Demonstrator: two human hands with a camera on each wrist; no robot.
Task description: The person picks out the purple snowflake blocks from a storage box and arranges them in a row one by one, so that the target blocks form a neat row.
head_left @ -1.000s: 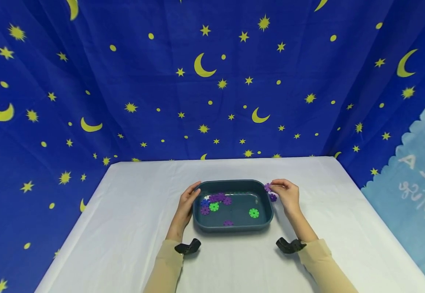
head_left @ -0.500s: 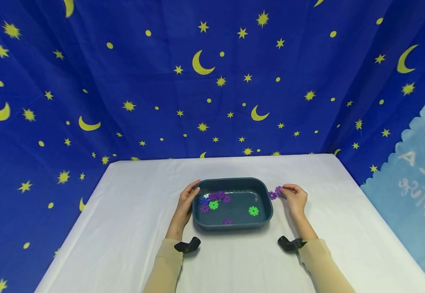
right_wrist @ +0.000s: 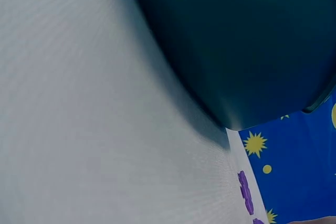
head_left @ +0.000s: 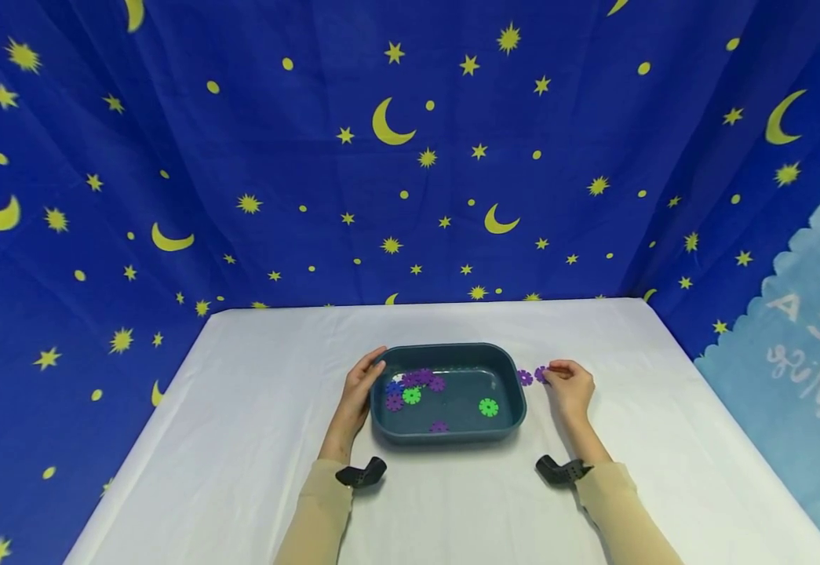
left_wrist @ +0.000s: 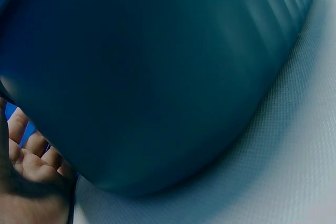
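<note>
A dark teal plastic tub (head_left: 452, 439) stands on the white table. My left hand (head_left: 356, 392) holds its left end near the back corner; in the left wrist view the curled fingers (left_wrist: 34, 166) show beside its outer wall. To the right of the tub, my right hand (head_left: 570, 388) pinches a purple snowflake disc (head_left: 541, 374) at table level. Another purple disc (head_left: 525, 378) lies between that one and the tub wall. Inside the tub are several purple discs (head_left: 395, 402), a blue one (head_left: 394, 388) and two green ones (head_left: 489, 407).
White cloth covers the table (head_left: 261, 408). A blue curtain (head_left: 297, 173) with yellow moons and stars rises behind and at the left. A light blue panel with lettering (head_left: 805, 377) hangs at the right. Black wrist mounts (head_left: 363, 474) sit on both sleeves.
My right hand has moved right, away from the tub rim, and slightly down with the purple disc, leaving a small gap from the other disc. The left hand stays on the tub.
</note>
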